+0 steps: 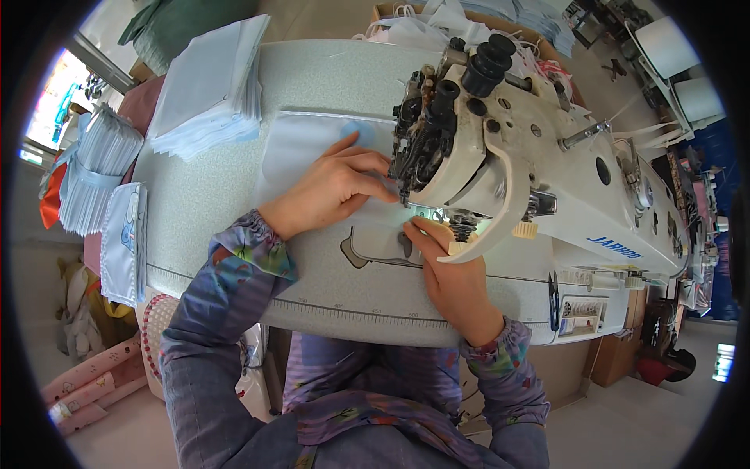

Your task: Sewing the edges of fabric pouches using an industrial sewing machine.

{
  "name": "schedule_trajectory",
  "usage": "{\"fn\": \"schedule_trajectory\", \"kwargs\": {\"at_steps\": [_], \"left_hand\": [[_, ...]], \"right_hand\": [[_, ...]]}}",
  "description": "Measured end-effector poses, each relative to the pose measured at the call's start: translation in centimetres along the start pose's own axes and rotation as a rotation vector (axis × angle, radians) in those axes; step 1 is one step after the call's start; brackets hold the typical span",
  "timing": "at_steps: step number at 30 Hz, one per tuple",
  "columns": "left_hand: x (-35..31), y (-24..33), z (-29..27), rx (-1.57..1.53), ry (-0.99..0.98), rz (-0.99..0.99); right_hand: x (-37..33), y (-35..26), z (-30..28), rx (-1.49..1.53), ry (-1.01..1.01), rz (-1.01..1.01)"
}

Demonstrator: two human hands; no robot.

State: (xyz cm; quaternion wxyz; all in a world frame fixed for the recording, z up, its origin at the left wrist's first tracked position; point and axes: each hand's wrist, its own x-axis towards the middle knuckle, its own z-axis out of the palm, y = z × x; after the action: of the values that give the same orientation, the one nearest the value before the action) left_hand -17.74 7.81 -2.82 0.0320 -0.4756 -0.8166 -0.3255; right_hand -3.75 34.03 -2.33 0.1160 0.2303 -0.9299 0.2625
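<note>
A pale blue-white fabric piece [301, 148] lies flat on the sewing table, its right side running up to the head of a white sewing machine [539, 164]. On that fabric rests my left hand [336, 186], fingers stretched out and pointing toward the needle area. My right hand [453, 281] is beside the presser foot, with its fingertips partly behind the machine's white guard. Whether those fingers pinch the fabric edge is hidden. A small lamp lights the spot between both hands.
A stack of pale fabric pieces [207, 86] stands at the table's far left. Tied bundles [98, 172] hang beyond the left edge. Black thread snips [554, 301] lie at the right near a small parts tray [582, 316]. White thread cones [666, 48] stand far right.
</note>
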Motion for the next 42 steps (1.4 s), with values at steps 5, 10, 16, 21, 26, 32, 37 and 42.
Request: {"fn": "schedule_trajectory", "kwargs": {"at_steps": [5,10,16,21,26,32,37,42], "left_hand": [[0.1,0.2,-0.3,0.035,-0.042,-0.032],[-1.1,1.9,-0.9,0.242,-0.078,0.0],[-1.7,9.9,0.4,0.346,-0.321,-0.335],[-4.6,12.1,5.6,0.385,0.092,-0.346],[-4.5,13.7,6.0,0.334,0.108,-0.386],[-3.4,11.9,5.6,0.321,0.147,-0.362],[-6.4,10.1,2.9,0.085,0.086,-0.285],[-12.4,10.1,-2.8,0.382,0.066,-0.427]], "right_hand": [[0.1,0.1,0.1,0.037,0.029,-0.015],[-0.1,-0.1,-0.1,0.064,0.097,-0.024],[0.6,-0.8,0.8,0.193,0.115,-0.016],[0.8,0.3,0.0,0.067,0.05,0.025],[-0.2,1.0,-0.9,0.115,-0.027,-0.015],[0.4,0.8,-0.7,0.09,-0.034,0.073],[0.0,1.1,-0.4,0.13,0.008,0.012],[0.5,-0.2,-1.0,0.216,0.016,-0.04]]}}
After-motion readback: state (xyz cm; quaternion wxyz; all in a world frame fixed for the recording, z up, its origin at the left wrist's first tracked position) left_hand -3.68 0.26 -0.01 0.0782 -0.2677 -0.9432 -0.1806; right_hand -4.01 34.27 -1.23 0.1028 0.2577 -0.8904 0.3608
